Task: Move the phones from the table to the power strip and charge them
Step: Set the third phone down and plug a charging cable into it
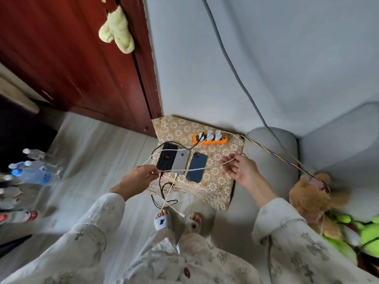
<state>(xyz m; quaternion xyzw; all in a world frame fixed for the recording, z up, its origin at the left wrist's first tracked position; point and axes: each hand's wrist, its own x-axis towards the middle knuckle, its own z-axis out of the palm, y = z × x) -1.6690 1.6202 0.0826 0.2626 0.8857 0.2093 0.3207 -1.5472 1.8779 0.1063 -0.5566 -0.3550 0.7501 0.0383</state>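
Observation:
Three phones lie face down side by side on a small table with a gold floral cloth (221,181): a black phone (166,159), a silver phone (181,161) and a dark blue phone (197,167). Behind them sits an orange power strip (211,141) with white chargers plugged in. A white cable (194,169) stretches across the phones between my hands. My left hand (139,178) pinches one end at the table's left edge. My right hand (239,168) holds the other part with curled fingers, right of the blue phone. Black and white cables hang off the table's front.
A grey sofa (272,152) stands right of the table, with a brown teddy bear (311,197) and green toy (367,238) on it. Several water bottles (34,171) line the floor at left. A red wooden door (82,58) is behind. My slippered feet (178,221) stand before the table.

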